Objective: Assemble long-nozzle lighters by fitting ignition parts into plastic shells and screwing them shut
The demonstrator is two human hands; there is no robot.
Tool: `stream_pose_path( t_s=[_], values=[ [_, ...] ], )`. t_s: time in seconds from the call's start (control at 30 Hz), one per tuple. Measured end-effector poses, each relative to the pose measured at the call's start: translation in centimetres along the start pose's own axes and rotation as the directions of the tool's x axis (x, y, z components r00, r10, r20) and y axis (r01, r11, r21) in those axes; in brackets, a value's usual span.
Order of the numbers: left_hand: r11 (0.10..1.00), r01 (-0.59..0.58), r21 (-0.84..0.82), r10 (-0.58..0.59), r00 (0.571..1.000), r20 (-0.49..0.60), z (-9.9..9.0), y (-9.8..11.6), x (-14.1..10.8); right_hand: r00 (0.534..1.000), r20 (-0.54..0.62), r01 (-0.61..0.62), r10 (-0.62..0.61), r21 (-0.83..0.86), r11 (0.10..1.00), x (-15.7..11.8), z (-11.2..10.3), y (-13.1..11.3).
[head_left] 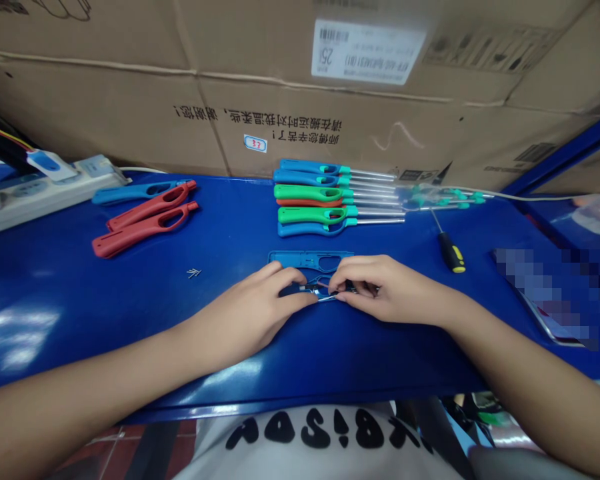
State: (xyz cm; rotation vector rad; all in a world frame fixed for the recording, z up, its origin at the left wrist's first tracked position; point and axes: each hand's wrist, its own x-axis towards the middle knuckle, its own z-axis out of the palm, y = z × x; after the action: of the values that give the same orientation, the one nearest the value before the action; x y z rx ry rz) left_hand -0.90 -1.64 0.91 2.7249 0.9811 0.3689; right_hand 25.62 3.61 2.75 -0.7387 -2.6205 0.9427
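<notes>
My left hand [253, 308] is closed, thumb and index finger pinching a small black part [311, 287] with thin wires near it. My right hand [380, 287] is closed as well, its fingertips pressed together beside that part; what lies between them is mostly hidden. Under both hands is a blue lighter housing piece, largely covered by my fingers. Just beyond them lies an open blue housing half [300, 258] with its inner side up. Several small metal screws or pins [194, 273] lie on the blue table [180, 353] left of my left hand.
Several long-nosed lighters [310, 193] in blue, green and red lie at the back. Red handles [145, 230] and a blue handle [135, 192] are left, near a power strip [55, 187]. A screwdriver [451, 253] and a phone-like slab [545, 293] lie right. Cardboard boxes [130, 113] stand behind.
</notes>
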Motion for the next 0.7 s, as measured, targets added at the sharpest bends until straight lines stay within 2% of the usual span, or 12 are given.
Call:
stream_pose_path(
  t_s=[0.47, 0.7],
  values=[
    [1.0, -0.015, -0.005, 0.015, 1.0, -0.004, 0.11, -0.16, -0.21, 1.0, 0.015, 0.027, -0.026, -0.043, 0.999, -0.06, 0.01, -0.32],
    [1.0, -0.008, -0.007, 0.008, 1.0, 0.009, 0.09, -0.27, -0.05, 1.0, 0.011, -0.009, 0.01, -0.061, 0.998, -0.05, 0.14, -0.34]
  ],
)
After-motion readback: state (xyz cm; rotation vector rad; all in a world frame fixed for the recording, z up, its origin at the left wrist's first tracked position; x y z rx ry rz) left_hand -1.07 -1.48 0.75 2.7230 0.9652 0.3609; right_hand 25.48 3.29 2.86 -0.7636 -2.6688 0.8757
